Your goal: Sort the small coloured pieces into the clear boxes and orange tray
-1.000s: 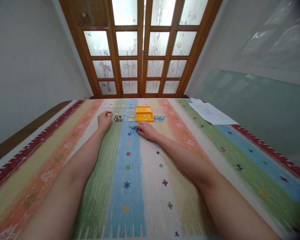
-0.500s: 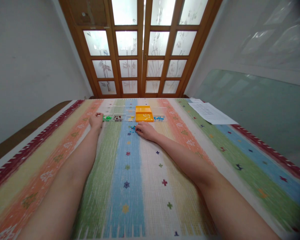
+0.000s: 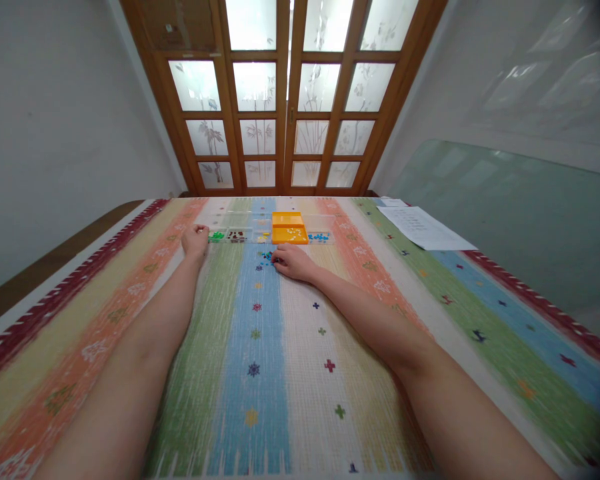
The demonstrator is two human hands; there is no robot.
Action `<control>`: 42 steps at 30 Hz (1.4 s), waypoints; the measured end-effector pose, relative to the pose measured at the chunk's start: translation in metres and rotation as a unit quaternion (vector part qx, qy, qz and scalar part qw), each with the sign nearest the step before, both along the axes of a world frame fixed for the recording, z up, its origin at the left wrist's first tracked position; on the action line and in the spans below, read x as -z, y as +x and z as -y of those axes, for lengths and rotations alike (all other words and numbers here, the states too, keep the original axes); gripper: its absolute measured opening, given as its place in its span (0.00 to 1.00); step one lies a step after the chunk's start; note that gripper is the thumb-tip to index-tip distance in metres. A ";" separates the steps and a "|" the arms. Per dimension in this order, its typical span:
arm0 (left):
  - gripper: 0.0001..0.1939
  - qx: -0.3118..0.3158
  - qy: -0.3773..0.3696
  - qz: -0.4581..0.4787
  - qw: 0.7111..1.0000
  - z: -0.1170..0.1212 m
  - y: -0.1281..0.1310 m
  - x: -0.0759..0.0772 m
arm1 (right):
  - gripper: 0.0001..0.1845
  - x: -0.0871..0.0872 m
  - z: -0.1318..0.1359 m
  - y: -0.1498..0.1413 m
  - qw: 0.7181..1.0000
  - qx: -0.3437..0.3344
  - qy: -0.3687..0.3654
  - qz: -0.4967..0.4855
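Observation:
My right hand (image 3: 292, 261) rests on the cloth with its fingers curled together at the edge of a small loose pile of mostly blue pieces (image 3: 266, 256). What its fingertips pinch, if anything, is too small to make out. My left hand (image 3: 195, 239) is closed beside the left end of a clear box, next to green pieces (image 3: 217, 236); whatever it may hold is hidden. Dark brown pieces (image 3: 237, 236) and yellow pieces (image 3: 263, 237) lie further along. An opened orange case (image 3: 289, 219) holds white pieces (image 3: 296, 233), with blue pieces (image 3: 319, 237) to its right.
A striped tablecloth (image 3: 300, 347) covers the table. Printed sheets of paper (image 3: 423, 228) lie at the far right. Beyond the table's back edge stand wooden doors with glass panes (image 3: 286, 133). A pale green glass panel (image 3: 510, 220) leans at the right wall.
Both hands stay in nearly the same places. The left fingers have shifted slightly beside the green pieces, and the right fingers have moved a little at the pile.

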State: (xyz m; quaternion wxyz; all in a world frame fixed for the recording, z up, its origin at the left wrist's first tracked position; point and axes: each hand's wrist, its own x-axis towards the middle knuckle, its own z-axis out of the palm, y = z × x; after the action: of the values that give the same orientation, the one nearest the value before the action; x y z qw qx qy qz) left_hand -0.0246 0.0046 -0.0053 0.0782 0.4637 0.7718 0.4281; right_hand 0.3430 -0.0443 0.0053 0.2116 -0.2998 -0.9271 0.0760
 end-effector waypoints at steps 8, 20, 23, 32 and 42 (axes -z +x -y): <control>0.17 0.022 0.025 -0.044 0.998 0.009 0.020 -0.007 | 0.05 0.005 -0.003 -0.001 1.000 0.001 -0.005 -0.002; 0.17 0.252 0.010 -0.180 0.951 0.016 0.064 -0.010 | 0.08 -0.005 -0.031 0.030 0.976 0.176 0.026 -0.127; 0.16 0.306 0.003 -0.205 0.930 0.020 0.078 -0.011 | 0.08 -0.006 -0.046 0.053 0.949 0.282 0.022 -0.142; 0.14 0.422 -0.025 -0.257 0.869 0.037 0.117 -0.017 | 0.08 0.005 -0.066 0.087 0.893 0.431 -0.004 -0.125; 0.15 0.444 -0.046 -0.307 0.841 0.040 0.128 -0.015 | 0.10 0.006 -0.060 0.075 0.912 0.397 0.008 -0.100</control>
State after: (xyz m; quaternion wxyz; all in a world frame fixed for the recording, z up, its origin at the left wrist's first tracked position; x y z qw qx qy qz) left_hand 0.1031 -0.0356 0.0100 0.0399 0.8601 0.4867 0.1472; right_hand 0.4181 0.0161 -0.0007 0.3183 -0.6322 -0.7064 0.0076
